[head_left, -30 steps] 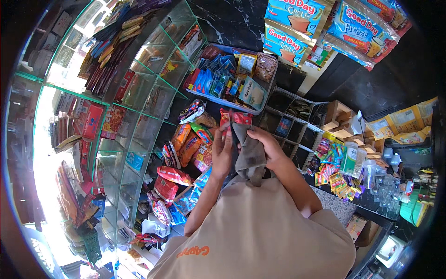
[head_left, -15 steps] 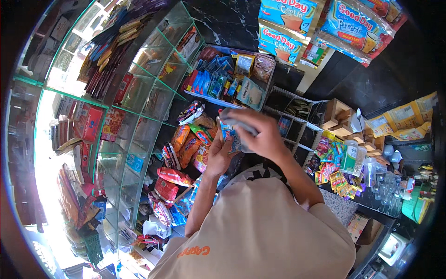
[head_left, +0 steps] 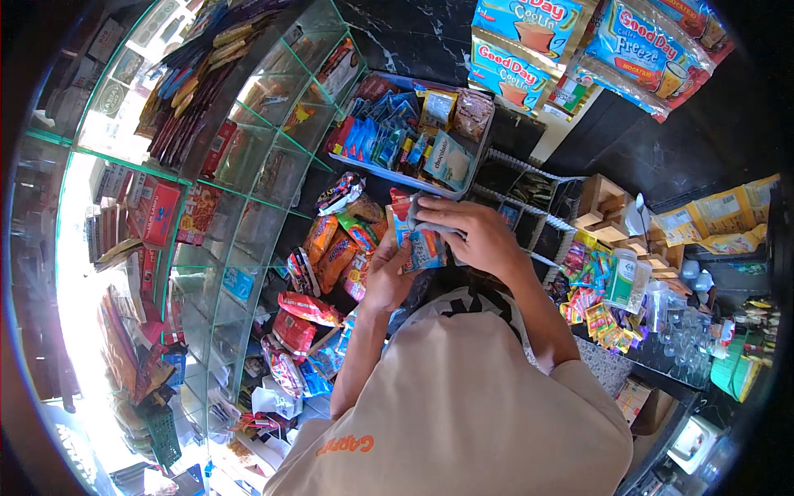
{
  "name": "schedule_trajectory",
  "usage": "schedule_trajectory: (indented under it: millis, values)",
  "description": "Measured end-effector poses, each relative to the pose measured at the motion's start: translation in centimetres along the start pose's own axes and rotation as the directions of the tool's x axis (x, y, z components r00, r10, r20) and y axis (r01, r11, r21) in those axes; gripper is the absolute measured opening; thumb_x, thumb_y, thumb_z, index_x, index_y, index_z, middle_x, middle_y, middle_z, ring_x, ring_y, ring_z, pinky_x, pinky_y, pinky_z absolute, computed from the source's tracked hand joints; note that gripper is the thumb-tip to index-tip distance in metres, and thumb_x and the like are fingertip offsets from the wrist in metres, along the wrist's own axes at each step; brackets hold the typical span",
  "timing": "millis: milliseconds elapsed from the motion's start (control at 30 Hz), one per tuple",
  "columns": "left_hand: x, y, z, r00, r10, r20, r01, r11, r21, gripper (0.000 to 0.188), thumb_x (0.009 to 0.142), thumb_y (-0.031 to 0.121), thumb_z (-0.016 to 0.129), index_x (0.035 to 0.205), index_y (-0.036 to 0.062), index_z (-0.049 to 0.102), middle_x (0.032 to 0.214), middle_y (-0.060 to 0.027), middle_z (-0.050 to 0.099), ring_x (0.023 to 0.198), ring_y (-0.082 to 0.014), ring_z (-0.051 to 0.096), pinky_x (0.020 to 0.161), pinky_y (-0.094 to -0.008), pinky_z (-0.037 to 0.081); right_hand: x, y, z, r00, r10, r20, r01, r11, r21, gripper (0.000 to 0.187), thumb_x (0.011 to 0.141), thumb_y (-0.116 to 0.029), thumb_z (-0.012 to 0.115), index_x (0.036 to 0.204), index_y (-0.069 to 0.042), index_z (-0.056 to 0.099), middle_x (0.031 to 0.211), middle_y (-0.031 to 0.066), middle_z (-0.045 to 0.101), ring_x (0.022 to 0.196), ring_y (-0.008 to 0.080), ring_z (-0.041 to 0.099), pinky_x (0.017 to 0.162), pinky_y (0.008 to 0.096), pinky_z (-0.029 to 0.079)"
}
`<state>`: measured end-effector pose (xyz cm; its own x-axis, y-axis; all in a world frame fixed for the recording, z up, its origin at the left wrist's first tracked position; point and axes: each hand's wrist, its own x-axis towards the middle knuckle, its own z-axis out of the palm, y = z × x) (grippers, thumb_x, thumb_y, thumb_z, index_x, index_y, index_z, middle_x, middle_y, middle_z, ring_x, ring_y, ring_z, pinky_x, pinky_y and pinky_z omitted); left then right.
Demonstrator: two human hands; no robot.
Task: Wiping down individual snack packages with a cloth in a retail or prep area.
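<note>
1. Seeing one green-edged glass shelving unit (head_left: 236,223) left of the light-blue plastic tray (head_left: 389,175).
2. Counting two red packets (head_left: 308,309) lying below and left of the tray, one just above the other.
3. Counting two orange packets (head_left: 334,263) side by side, also below and left of the tray, but nearer to it.
4. Gripping one blue-and-red packet (head_left: 423,248) just below the tray with the left hand (head_left: 389,277), pressing the thumb over its front, with the other fingers mostly hidden behind.
5. Finding many sachets (head_left: 399,136) inside the tray, too crowded for an exact count, including one pale blue pouch (head_left: 449,161) toward its right end.
6. Pinching one folded grey cloth (head_left: 418,213) in the bent, nearly closed fingers of the right hand (head_left: 475,236), below the tray's right end, over the upper part of the blue-and-red packet; not making out any contact for certain.
7. Counting at least four hanging packets (head_left: 513,73) above and right of the tray.
8. Seeing one white-edged compartment rack (head_left: 556,223) just right of the tray.
9. Counting at least two wooden boxes (head_left: 600,202) farther right of the tray.
</note>
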<state>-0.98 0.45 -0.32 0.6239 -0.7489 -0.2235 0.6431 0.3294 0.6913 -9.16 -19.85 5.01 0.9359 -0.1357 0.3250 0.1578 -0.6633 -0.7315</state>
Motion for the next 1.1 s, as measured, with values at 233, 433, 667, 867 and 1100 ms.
schedule_trajectory:
  millis: [233,433,667,867,1100]
  values:
    - [0.1,0.7,1.3,1.0,0.003,0.002,-0.003,1.0,-0.022,0.042,0.115,0.011,0.043,0.157,0.0106,0.045,0.146,-0.0108,0.063,0.133,-0.0257,0.064,0.11,-0.0489,0.055,-0.2,0.3,-0.3,0.995,0.029,-0.094,-0.022,0.997,0.08,0.045,0.088,0.003,0.073,0.131,-0.009,0.075,0.139,0.0121,0.071,0.127,0.0332,0.068,0.105,0.0405,0.057]
    - [0.7,0.3,0.9,0.998,0.047,-0.044,-0.05,0.995,-0.083,0.04,0.116,0.012,0.043,0.156,0.0119,0.047,0.147,-0.0095,0.062,0.132,-0.0238,0.064,0.11,-0.0473,0.054,-0.9,-0.1,0.2,0.994,0.045,-0.096,-0.034,0.993,0.112,0.045,0.089,-0.001,0.074,0.133,-0.007,0.073,0.138,0.015,0.071,0.123,0.0355,0.069,0.105,0.0423,0.057]
    - [0.9,0.9,1.0,0.987,0.103,-0.119,-0.117,0.987,-0.114,0.032,0.115,0.013,0.045,0.147,0.0123,0.052,0.139,-0.008,0.066,0.123,-0.0214,0.068,0.103,-0.046,0.058,-1.7,-1.1,0.9,0.995,0.053,-0.079,-0.038,0.983,0.182,0.047,0.088,0.0,0.073,0.135,-0.007,0.072,0.139,0.0163,0.07,0.124,0.0354,0.069,0.105,0.0418,0.057]
    - [1.4,1.6,1.2,0.983,0.163,-0.089,-0.172,0.981,-0.096,0.037,0.115,0.011,0.044,0.152,0.0118,0.05,0.143,-0.01,0.065,0.129,-0.0238,0.065,0.107,-0.0474,0.055,-2.2,-2.3,0.8,0.995,0.038,-0.088,-0.022,0.984,0.176,0.051,0.087,0.004,0.074,0.136,-0.008,0.073,0.142,0.0156,0.069,0.129,0.0338,0.067,0.109,0.0396,0.055]
    - [1.6,2.2,2.4,0.974,0.204,-0.093,-0.214,0.97,-0.112,0.037,0.115,0.013,0.046,0.152,0.0116,0.051,0.142,-0.0078,0.065,0.128,-0.0215,0.066,0.111,-0.0454,0.053,-3.3,-3.1,0.3,0.997,0.063,-0.052,-0.051,0.977,0.209,0.048,0.087,0.004,0.075,0.133,-0.008,0.074,0.141,0.0147,0.07,0.129,0.0313,0.068,0.109,0.0383,0.055]
